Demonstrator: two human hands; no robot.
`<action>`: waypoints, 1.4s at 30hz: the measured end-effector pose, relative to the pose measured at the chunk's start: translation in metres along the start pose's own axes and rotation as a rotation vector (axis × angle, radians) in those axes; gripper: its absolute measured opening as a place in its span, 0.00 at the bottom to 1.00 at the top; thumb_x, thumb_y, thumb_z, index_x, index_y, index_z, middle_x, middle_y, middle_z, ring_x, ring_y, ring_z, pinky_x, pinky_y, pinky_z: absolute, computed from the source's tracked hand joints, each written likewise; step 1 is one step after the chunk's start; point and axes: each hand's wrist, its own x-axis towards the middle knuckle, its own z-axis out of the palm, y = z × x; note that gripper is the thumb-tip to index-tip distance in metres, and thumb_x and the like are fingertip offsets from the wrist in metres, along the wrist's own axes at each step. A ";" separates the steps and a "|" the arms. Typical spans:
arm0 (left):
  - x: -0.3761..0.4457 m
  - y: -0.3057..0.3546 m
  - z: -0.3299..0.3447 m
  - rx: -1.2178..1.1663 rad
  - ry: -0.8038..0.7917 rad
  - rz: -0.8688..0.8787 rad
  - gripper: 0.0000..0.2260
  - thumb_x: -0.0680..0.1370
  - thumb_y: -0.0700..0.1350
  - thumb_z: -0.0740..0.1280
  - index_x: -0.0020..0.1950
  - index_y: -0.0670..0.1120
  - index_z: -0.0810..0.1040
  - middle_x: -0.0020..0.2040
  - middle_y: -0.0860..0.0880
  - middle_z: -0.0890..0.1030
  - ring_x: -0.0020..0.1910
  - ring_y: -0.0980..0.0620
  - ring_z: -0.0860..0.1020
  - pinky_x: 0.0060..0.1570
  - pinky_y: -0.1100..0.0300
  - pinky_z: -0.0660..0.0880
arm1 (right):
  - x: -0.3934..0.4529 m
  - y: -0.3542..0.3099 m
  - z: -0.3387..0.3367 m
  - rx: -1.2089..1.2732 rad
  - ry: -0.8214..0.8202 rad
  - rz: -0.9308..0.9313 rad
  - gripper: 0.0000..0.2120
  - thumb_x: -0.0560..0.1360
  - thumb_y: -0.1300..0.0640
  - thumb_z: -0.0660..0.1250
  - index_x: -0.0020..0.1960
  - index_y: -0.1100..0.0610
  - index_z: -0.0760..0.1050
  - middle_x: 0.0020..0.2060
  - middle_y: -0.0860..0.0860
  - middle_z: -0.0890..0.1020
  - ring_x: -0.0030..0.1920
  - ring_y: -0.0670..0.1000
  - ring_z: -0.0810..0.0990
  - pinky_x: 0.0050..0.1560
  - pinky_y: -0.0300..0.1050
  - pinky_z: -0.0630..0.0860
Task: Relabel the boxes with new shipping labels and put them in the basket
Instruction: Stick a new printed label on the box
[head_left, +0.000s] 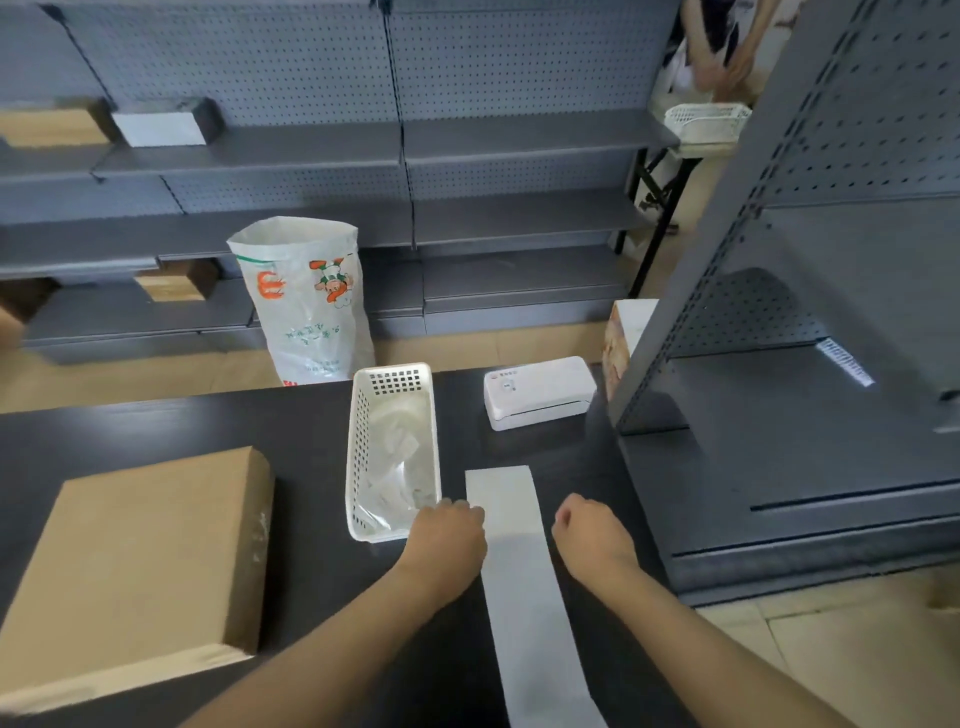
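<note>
A long white label strip (524, 587) lies on the black table (311, 441), running from the near edge toward the white label printer (540, 392). My left hand (449, 535) rests on the strip's left edge near its far end, fingers curled on it. My right hand (592, 535) is a loose fist just right of the strip, apart from it and holding nothing. A white plastic basket (358, 457) stands left of the strip with crumpled backing paper inside. A flat cardboard box (135, 566) lies at the table's left.
A white woven sack (306, 296) stands on the floor behind the table. Grey shelving (831, 415) crowds the right side, a small carton (623, 332) beside it. More boxes (161, 124) sit on the back shelves. Another person's hands (722, 67) work over a second basket (706, 119) far right.
</note>
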 end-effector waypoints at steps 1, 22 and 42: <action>0.005 0.006 0.000 0.005 -0.013 -0.016 0.11 0.79 0.40 0.56 0.56 0.42 0.75 0.52 0.43 0.78 0.50 0.44 0.77 0.47 0.53 0.72 | 0.004 0.007 -0.002 0.007 -0.018 -0.013 0.08 0.79 0.57 0.58 0.51 0.56 0.74 0.46 0.50 0.79 0.41 0.48 0.77 0.37 0.40 0.72; 0.030 0.012 0.023 -0.167 -0.117 -0.256 0.11 0.81 0.42 0.54 0.56 0.43 0.74 0.52 0.44 0.78 0.50 0.45 0.77 0.43 0.57 0.66 | 0.090 0.004 0.045 0.110 -0.237 0.078 0.12 0.76 0.57 0.60 0.34 0.58 0.71 0.32 0.53 0.77 0.33 0.53 0.76 0.30 0.41 0.67; -0.016 0.039 -0.015 -0.430 -0.096 -0.153 0.18 0.81 0.53 0.58 0.70 0.54 0.68 0.71 0.53 0.71 0.70 0.49 0.67 0.73 0.50 0.55 | -0.035 0.054 0.023 0.899 -0.784 0.056 0.10 0.74 0.63 0.67 0.55 0.63 0.74 0.45 0.59 0.82 0.41 0.53 0.81 0.45 0.43 0.80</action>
